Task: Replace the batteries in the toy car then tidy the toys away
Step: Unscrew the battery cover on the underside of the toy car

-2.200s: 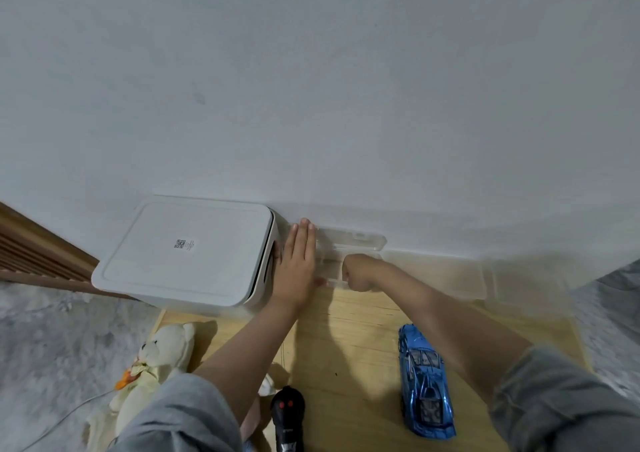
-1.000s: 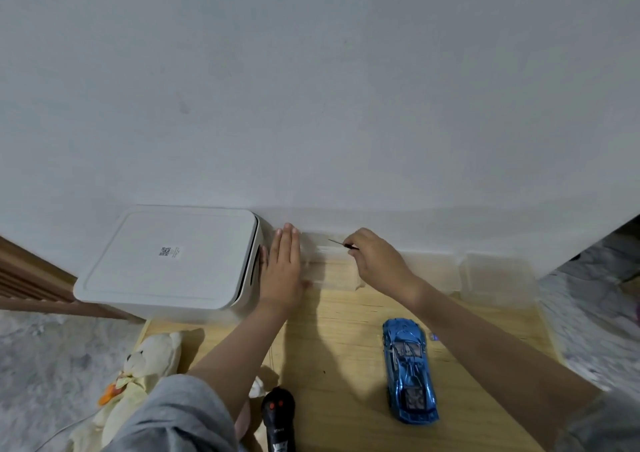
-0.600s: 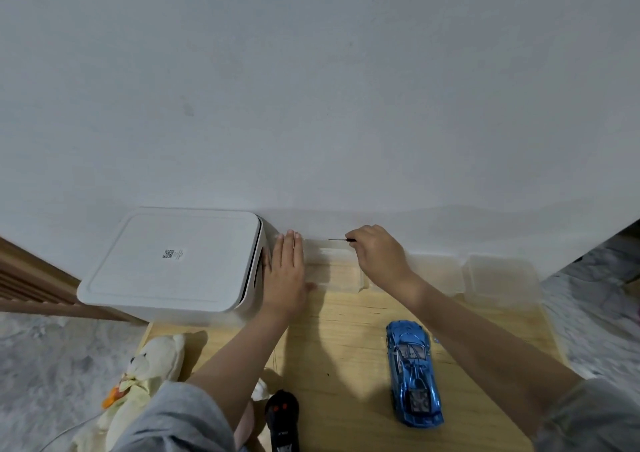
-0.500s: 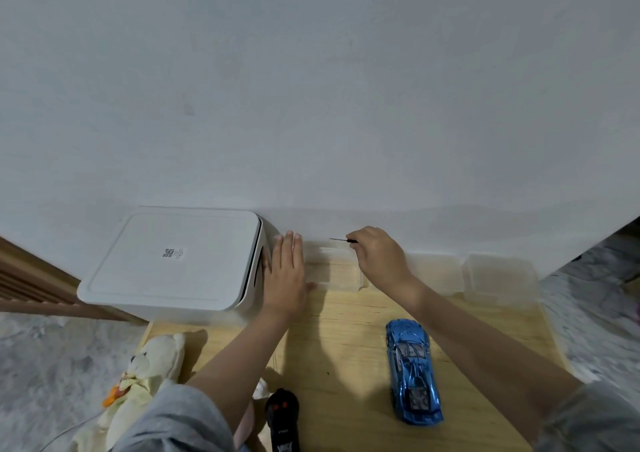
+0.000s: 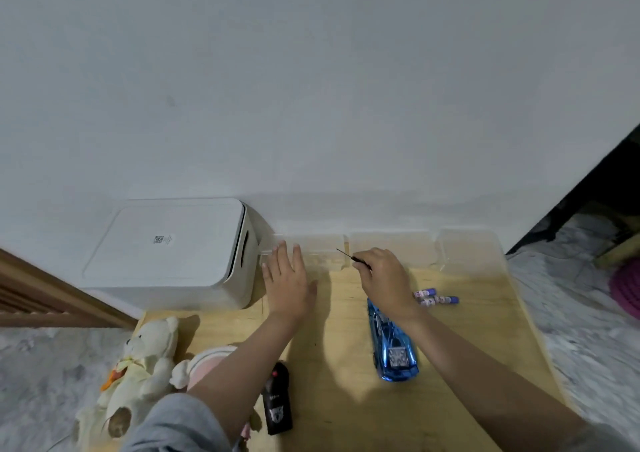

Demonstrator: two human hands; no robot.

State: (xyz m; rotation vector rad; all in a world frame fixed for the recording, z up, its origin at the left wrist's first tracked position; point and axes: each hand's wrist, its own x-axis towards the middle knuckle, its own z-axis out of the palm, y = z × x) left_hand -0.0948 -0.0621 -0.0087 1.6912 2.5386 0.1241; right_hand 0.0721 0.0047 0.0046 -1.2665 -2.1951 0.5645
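Batteries [image 5: 437, 296] lay loose on the wooden counter [image 5: 485, 347], just beyond the blue toy car [image 5: 393, 347], so the swap looked barely begun; tidying wasn't started. Right hand [image 5: 386, 280] pinched a thin screwdriver [image 5: 349, 257] above the car's nose; left hand [image 5: 289, 278] lay flat, fingers straight, w/ nothing held. Remote [image 5: 276, 399] & plush bear [image 5: 138, 365] sat left of the car, white storage box [image 5: 166, 247] beyond them, against a plain white wall.
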